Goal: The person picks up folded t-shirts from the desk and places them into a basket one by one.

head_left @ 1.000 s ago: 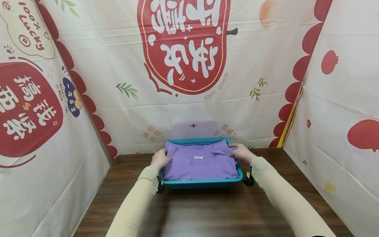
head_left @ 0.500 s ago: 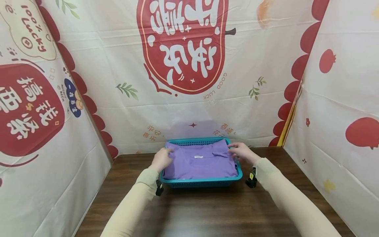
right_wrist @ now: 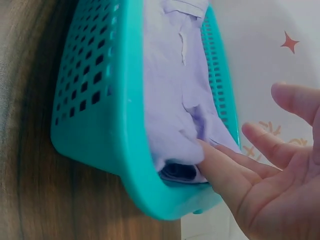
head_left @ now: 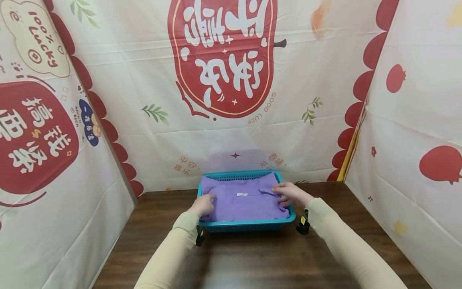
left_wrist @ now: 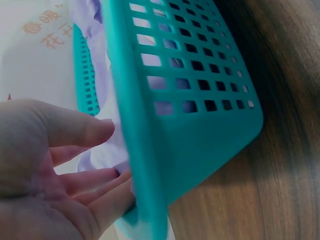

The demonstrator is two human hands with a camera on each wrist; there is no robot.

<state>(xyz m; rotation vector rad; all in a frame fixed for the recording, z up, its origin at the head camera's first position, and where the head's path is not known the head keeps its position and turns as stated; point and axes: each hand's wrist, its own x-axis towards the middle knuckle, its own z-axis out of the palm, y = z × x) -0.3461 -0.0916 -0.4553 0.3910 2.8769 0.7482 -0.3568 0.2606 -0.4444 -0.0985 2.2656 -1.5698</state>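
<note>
A folded purple garment (head_left: 238, 208), with a small white label near its neckline, lies in a teal plastic basket (head_left: 249, 226) on the table. At the basket's left end is my left hand (head_left: 203, 205). In the left wrist view its fingers (left_wrist: 107, 200) reach down just inside the rim, and its thumb (left_wrist: 85, 127) extends over the garment. My right hand (head_left: 293, 193) is over the right end, fingers spread. Its fingertips touch the garment's edge in the right wrist view, where something dark (right_wrist: 180, 171) shows beneath the purple cloth (right_wrist: 167, 100).
Behind the basket hangs a white cloth backdrop (head_left: 231, 140) with red prints, close to the rear rim. Printed cloth sides (head_left: 415, 120) flank the brown wooden table (head_left: 252, 261). A black wrist device (head_left: 302, 225) sits below my right wrist.
My left hand has slid toward the front along the basket's left end. My right hand has shifted inward over the garment's right side. The basket stays in place.
</note>
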